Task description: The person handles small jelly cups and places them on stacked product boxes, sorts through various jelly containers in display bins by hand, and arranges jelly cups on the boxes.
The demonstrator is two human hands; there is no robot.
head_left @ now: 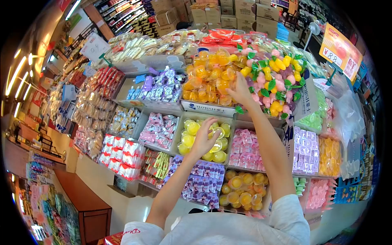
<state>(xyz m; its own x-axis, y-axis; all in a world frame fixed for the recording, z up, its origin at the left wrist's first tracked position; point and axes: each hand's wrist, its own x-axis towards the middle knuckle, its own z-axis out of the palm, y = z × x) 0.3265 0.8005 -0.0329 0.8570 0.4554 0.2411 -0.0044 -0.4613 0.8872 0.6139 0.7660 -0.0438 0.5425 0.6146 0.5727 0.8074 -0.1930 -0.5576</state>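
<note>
My left hand (205, 140) is over a bin of yellow jelly cups (190, 127), its fingers stretched out and apart. The fingertips are close to the cups at the right of that bin; I cannot tell if they touch. Farther back, my right hand (241, 90) reaches to the right edge of a heap of orange jelly cups (204, 77). Its thumb and fingers are apart beside the cups, and nothing plainly sits in its grip. Right of it lies a pile of pink and yellow fruit-shaped sweets (277, 81) with green leaves.
Neighbouring bins hold pink packets (246, 150), purple packets (200, 179), amber jelly cups (245, 190) and purple-white sachets (163, 85). A price sign (341, 51) stands at the right rear, near hanging clear plastic bags (351, 116). Cardboard boxes (245, 16) are stacked behind.
</note>
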